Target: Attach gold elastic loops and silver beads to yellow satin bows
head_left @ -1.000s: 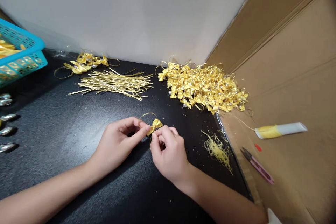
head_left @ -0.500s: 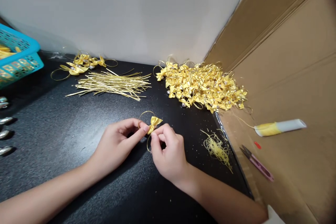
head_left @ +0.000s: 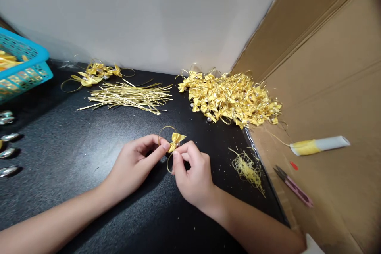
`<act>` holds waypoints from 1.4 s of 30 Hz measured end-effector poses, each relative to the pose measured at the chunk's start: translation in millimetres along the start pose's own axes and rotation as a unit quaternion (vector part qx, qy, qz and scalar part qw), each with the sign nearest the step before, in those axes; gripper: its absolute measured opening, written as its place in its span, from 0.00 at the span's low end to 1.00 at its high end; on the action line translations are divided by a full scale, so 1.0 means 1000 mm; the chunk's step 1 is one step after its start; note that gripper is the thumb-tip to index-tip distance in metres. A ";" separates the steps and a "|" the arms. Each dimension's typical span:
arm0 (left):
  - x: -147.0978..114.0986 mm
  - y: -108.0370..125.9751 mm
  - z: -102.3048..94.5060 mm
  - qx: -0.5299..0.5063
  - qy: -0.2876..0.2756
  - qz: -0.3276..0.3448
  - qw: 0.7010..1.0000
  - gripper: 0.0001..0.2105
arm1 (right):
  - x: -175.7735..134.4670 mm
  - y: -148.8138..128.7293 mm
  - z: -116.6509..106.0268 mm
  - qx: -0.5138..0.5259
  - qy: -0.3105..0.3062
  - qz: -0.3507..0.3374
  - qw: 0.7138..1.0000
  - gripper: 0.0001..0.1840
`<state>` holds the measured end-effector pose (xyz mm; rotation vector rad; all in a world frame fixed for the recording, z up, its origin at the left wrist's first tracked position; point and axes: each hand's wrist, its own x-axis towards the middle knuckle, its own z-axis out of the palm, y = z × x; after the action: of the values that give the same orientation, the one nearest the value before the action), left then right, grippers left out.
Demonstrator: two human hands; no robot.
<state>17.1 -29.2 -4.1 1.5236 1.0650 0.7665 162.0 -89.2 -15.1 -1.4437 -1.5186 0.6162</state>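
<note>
A yellow ribbon bow [head_left: 176, 139] with a looped gold tie is held just above the black table, between my two hands. My left hand [head_left: 138, 156] is closed, its thumb and forefinger pinching the bow's left side. From the right, my right hand [head_left: 192, 168] is also closed in a pinch at the bow's lower edge. A small silvery bead shows partly behind the ribbon. One wire loop rises above the bow, and another curves below it between the hands. What exactly the right fingertips grip is hidden.
Gold wire ties [head_left: 129, 96] lie behind my hands, with a few bows [head_left: 95, 73] beyond. A large heap of bows [head_left: 232, 97] is at back right. Thread scraps [head_left: 248, 168], thread snips [head_left: 293, 186] and a thread-wound tube [head_left: 320, 145] lie right. A blue basket [head_left: 35, 57] and silver beads [head_left: 8, 152] are left.
Both hands keep their pinch on the bow and have barely moved. The whole view has shifted slightly, so things appear a little further right.
</note>
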 end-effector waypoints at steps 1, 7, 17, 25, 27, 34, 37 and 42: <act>0.000 0.000 0.000 -0.001 -0.001 -0.001 1.000 0.10 | 0.000 0.000 0.000 0.001 -0.001 0.001 1.000 0.06; -0.001 0.003 0.001 0.001 -0.006 0.000 1.000 0.11 | 0.000 0.000 0.000 0.004 0.003 0.013 1.000 0.06; -0.003 0.003 0.005 -0.017 -0.002 0.017 1.000 0.09 | -0.002 0.003 0.002 0.037 -0.001 0.020 0.999 0.04; -0.004 0.006 0.003 -0.038 0.025 0.036 0.998 0.10 | -0.002 0.002 0.001 0.032 -0.006 0.009 0.999 0.05; -0.004 0.005 0.001 -0.044 0.035 0.045 0.997 0.08 | -0.001 0.002 0.001 0.029 -0.008 0.009 1.000 0.05; 0.003 0.003 -0.014 0.034 0.036 0.180 0.983 0.09 | -0.002 0.003 0.000 0.023 -0.013 0.008 1.000 0.05; 0.007 0.006 -0.017 0.120 0.029 0.235 0.964 0.04 | -0.003 0.003 -0.001 0.024 -0.017 0.002 1.000 0.05; 0.013 0.009 -0.020 0.194 0.015 0.309 0.931 0.05 | -0.002 0.003 -0.002 0.029 -0.031 0.007 0.999 0.05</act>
<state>6.5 -9.6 8.3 2.2473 0.7799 1.0467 165.0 -90.8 -17.5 -1.4032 -1.5265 0.7134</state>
